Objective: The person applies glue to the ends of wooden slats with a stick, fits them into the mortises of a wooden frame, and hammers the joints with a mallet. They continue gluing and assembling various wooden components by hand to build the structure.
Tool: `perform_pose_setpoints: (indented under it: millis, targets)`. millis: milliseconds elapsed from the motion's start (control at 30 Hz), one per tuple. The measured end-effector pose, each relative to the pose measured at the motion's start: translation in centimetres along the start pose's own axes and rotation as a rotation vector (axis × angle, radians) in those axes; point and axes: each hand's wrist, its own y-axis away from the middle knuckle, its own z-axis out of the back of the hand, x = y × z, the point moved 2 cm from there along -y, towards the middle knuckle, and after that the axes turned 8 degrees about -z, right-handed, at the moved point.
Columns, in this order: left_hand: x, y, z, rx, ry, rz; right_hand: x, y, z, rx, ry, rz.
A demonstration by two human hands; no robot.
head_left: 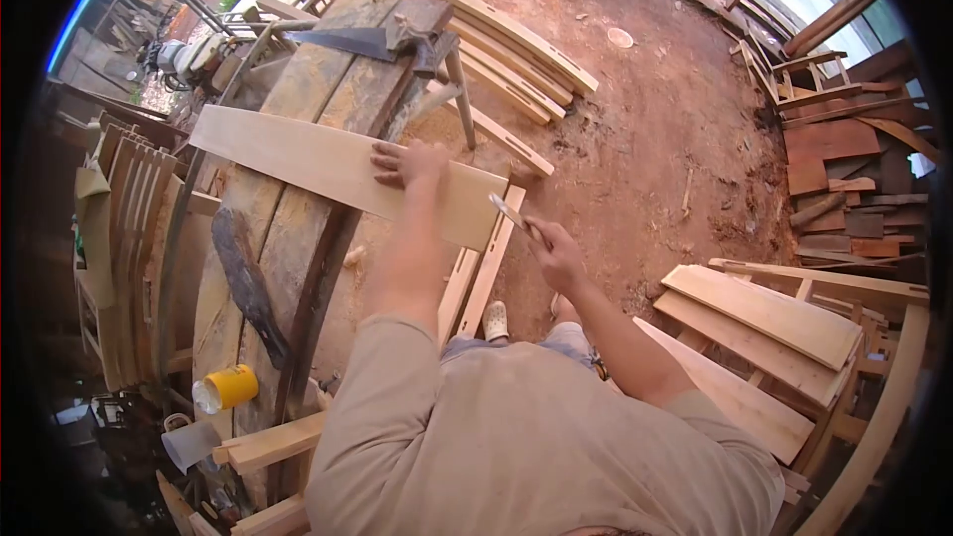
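A long, pale wooden board (298, 152) lies across the workbench (283, 238), its near end jutting past the bench toward my body. My left hand (410, 166) rests on top of the board with its fingers spread. Off the board's near end, my right hand (558, 256) is closed around a slim hand tool (508, 210) with a bright metal tip. The tip points at the board's end corner; whether it touches cannot be made out. A handsaw (347, 41) lies on the far part of the bench.
A dark piece of wood (248, 283) and a yellow container (230, 387) sit on the bench's left side. Slotted wooden rails (516, 35) are stacked beyond it. More boards (764, 313) lie at the right, with wood scraps (839, 159) behind them on the dirt floor (635, 139).
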Motion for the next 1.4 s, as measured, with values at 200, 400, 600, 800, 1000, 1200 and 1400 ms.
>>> perform_pose_setpoints:
  millis: [200,400,600,800,1000,1200,1400]
  targets:
    - [9.1,-1.8,-2.1,-0.242,0.429,-0.355,-1.6,-0.2,0.1,-0.028,0.334,0.166]
    - [19.0,6.4,-2.9,-0.758,0.756,-0.335,-1.0,1.5,2.1,0.514,-0.366,-0.443]
    - [28.8,16.9,-13.4,-0.273,0.581,0.21,0.4,-0.7,3.2,0.766,-0.156,-0.665]
    - [23.3,18.6,-12.1,-0.223,0.731,0.277,-0.9,-7.3,5.6,0.455,-0.015,-0.111]
    - [20.2,22.2,-12.1,-0.077,0.602,0.316,3.5,-7.7,4.7,0.43,0.438,0.197]
    - [24.7,34.5,-19.0,-0.141,0.622,0.679,0.1,-7.5,4.4,0.575,0.062,0.043]
    - [25.2,42.4,-21.0,0.02,0.655,1.04,1.5,-11.2,6.0,0.506,0.303,0.025]
